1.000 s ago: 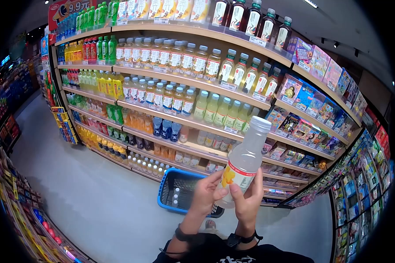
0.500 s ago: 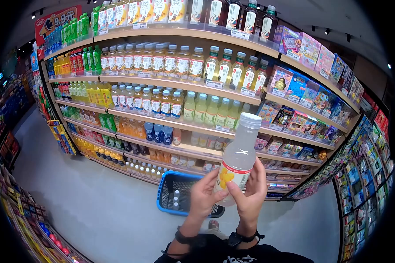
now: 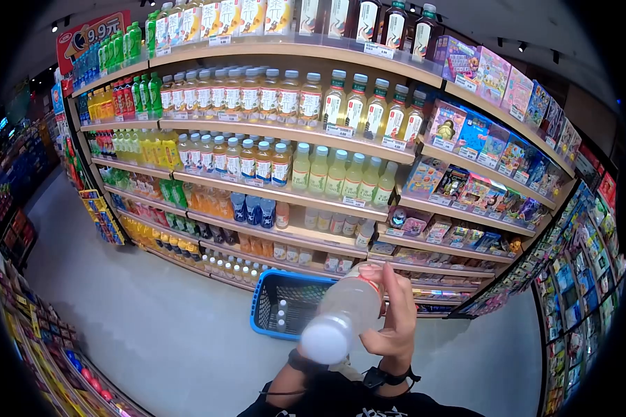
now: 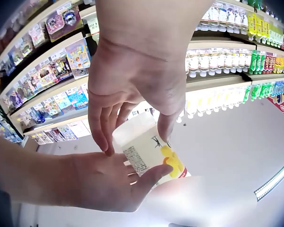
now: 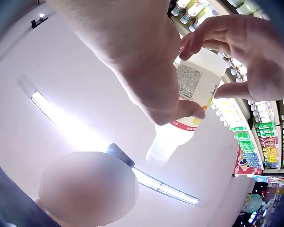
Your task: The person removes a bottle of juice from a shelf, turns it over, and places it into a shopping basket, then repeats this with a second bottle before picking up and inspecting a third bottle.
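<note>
The bottle (image 3: 341,316) is being gripped by both hands at once. The right grip (image 3: 395,321) is being closed around the labelled middle, with its thumb being pressed across the label (image 4: 154,156) in the left wrist view. The left grip (image 4: 132,80) is being pinched over the bottom end, fingers on one side and thumb on the other. In the head view the left grip is being hidden behind the body of the bottle. The bottle is being held in the air in front of the chest, tipped so that its white cap (image 3: 323,342) is being pointed toward the head camera and its base away toward the shelves (image 3: 292,198). It is being judged full or nearly full of a pale cloudy drink, and so moderately heavy. The plastic wall is being taken as stiff enough to keep its shape yet yielding under a hard squeeze, and the glossy label film as possibly slippery. The labelled waist is being judged the soundest place for a hold, with the base as a second support, much as is being done here. Beyond the hands a blue basket (image 3: 259,311) with a few bottles inside is being seen on the floor (image 3: 153,306), just in front of the lowest shelf.
</note>
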Tool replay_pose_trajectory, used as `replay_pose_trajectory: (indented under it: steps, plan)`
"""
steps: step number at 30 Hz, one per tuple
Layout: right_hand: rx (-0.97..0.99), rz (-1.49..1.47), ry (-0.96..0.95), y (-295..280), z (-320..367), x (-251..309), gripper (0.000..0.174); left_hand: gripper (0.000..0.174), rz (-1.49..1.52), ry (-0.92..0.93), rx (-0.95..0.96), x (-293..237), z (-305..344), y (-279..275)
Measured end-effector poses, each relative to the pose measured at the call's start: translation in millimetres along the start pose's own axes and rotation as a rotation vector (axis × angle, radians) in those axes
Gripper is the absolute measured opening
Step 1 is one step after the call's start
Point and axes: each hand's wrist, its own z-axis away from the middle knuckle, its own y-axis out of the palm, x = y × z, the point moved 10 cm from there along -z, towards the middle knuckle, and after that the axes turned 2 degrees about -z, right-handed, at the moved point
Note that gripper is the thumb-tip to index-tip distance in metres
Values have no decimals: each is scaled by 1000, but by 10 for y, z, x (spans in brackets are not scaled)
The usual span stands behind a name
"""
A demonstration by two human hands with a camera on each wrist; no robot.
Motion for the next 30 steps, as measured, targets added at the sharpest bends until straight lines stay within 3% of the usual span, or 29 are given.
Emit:
replay_pose_trajectory:
  steps: [1, 4, 5, 8, 15, 22, 30]
  plan:
    - [-1, 10, 3, 21, 46, 17, 68, 85, 33, -18, -8, 33, 83, 7]
    - [59, 61, -213, 115, 141, 57, 59, 87, 77, 3, -12, -46, 151, 97]
    - [46, 44, -188, 117, 148, 37, 55, 87, 83, 25, -10, -98, 127, 136]
    - [-45, -50, -185, 80, 138, 34, 59, 89, 78, 129, 2, -308, 0, 247]
    - [-40, -94, -134, 65, 100, 62, 53, 103, -65, 315, 163, -607, -53, 429]
    - [-66, -135, -128, 127, 100, 106, 54, 108, -176, 327, 88, -726, 5, 473]
    - [-35, -109, -81, 152, 107, -6, 64, 107, -117, 436, 148, -782, 46, 406]
